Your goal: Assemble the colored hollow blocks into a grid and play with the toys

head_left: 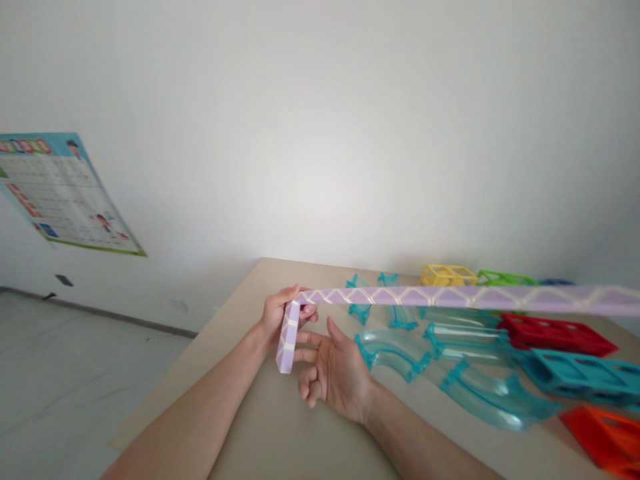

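Note:
A long lilac twist-puzzle snake (pixel 390 295) with pale zigzag lines runs across the view and leaves it on the right, where it blurs. At its left end it bends sharply into a short arm pointing down towards me. My left hand (pixel 274 317) is closed around this bend, its fingertips showing just behind and right of it. My right hand (pixel 336 367) is palm up with the thumb apart. Its first two fingers stretch to the short arm's side, their tips at or behind it; the other fingers curl loosely. Whether they press on it is hard to see.
Clear teal-ended track tubes (pixel 395 353) lie right of my hands on the beige table (pixel 235 293). Beyond them are red (pixel 555 333), teal (pixel 585 377), orange (pixel 607 437), yellow (pixel 447 274) and green (pixel 505 277) frame blocks. A white wall (pixel 320 133) stands behind the table.

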Motion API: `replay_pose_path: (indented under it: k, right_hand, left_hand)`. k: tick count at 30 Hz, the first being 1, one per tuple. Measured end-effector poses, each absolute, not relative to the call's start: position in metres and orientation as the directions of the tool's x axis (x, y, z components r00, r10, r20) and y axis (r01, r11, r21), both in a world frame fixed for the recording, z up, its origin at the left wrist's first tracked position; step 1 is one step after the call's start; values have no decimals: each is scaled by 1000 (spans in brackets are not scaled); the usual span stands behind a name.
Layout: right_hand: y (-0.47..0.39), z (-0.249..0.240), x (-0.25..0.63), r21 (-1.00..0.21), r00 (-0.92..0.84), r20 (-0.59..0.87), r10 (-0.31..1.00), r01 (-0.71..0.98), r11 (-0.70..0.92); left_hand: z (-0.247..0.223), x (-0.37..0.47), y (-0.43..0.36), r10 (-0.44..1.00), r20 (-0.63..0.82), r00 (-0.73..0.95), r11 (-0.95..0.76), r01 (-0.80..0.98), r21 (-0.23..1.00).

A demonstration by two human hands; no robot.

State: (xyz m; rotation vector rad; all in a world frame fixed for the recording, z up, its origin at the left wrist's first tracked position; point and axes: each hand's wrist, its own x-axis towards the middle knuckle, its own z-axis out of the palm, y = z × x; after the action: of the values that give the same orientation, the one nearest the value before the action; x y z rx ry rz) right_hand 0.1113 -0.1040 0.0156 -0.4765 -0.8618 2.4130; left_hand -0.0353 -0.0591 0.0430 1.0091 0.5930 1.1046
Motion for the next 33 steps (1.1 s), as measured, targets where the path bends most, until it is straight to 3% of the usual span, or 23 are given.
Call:
replay_pose_path:
  k: [6,10,13,25,33]
  right_hand:
    - [-105,17,115,-640,-772,-90,629,-439,-630]
    - [-103,16,122,-595,-833,-8,553,-441,-672]
    - [-102,15,128,-573,-802,29,596,-502,-648]
    - [-96,17,131,-562,-796,17,605,-508,-653]
    - [-97,22,131,-546,-751,-122,649,-495,-676]
  left_hand:
    - [39,-43,-52,866,-1,499,221,-380,898]
    - [40,-44,-49,886,15,463,139,-296,945]
    - [39,-43,-48,916,32,399,68,-233,970]
    - [32,-49,-40,931,10,366,43,-137,990]
    - [34,-53,-39,930,-60,363,73,-21,997]
